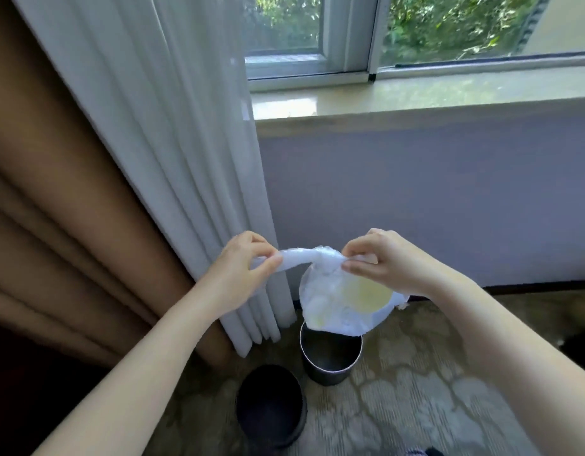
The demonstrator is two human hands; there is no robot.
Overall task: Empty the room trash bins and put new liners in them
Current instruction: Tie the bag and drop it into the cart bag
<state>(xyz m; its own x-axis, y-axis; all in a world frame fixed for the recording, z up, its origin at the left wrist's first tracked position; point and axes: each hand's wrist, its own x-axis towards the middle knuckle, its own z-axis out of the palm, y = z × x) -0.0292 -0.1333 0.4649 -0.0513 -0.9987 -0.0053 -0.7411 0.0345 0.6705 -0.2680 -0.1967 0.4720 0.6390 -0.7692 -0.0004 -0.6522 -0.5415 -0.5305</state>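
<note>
used liner [337, 301]: likely light, flimsy, tear-prone | left hand [242, 268], right hand [386, 261]: fingers [360, 246] pinching its twisted ends | best carried by knot

- Left hand [243, 261]: bare, with long thin fingers
- Right hand [388, 260]: bare too, with the same thin fingers
- Left arm [146, 357] and right arm [514, 340]: bare all the way to the picture's edge

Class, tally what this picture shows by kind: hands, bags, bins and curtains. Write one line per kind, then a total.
Hands: 2 (left hand, right hand)
Bags: 1 (white bag, pinched by both hands)
Bins: 2 (near bin, far bin)
Curtains: 2 (white curtain, brown curtain)
Total: 7
</note>
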